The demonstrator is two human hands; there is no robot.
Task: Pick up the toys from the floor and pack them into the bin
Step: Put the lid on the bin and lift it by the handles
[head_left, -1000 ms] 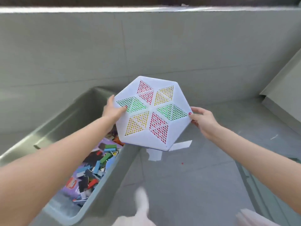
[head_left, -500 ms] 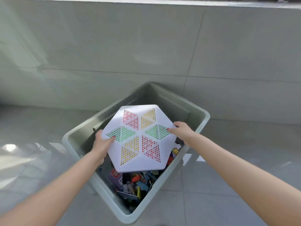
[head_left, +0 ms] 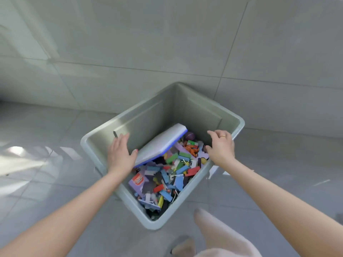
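A grey plastic bin (head_left: 239, 125) stands on the floor against the tiled wall, filled with several small colourful toy pieces (head_left: 172, 175). The white hexagonal board (head_left: 159, 145), blue-edged and back side up, leans tilted inside the bin against its left wall, on top of the pieces. My left hand (head_left: 119, 153) hovers over the bin's left wall with straight fingers, its thumb touching the board's lower edge. My right hand (head_left: 220, 147) hangs over the bin's right side with loosely spread fingers, holding nothing.
A grey tiled wall (head_left: 167, 43) rises right behind the bin. Glossy grey floor tiles (head_left: 46, 164) surround it. My leg in pale trousers (head_left: 219, 234) and a foot (head_left: 183, 246) show at the bottom edge.
Both hands carried the hexagonal board from the right over the bin, lowered it in and let go. It has flipped to its plain white side, tilted against the left wall.
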